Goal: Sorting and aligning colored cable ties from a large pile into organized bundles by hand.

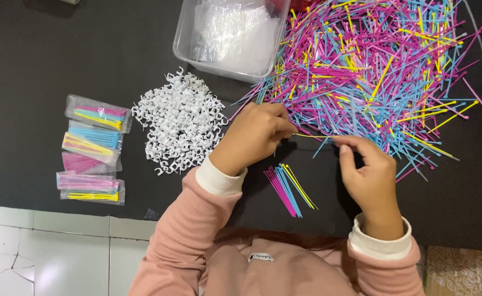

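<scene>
Black matte counter (44,60) carries a heap of thin plastic cable ties (372,66); left hand (254,137) and right hand (369,175) each pinch one slender yellow cable tie (313,135), stretched level between them above a small sorted bundle (287,189).

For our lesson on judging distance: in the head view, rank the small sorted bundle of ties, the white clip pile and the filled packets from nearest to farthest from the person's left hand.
From the left hand:
1. Small sorted bundle of ties, just below right.
2. White clip pile, to its left.
3. Filled packets, far left.
</scene>
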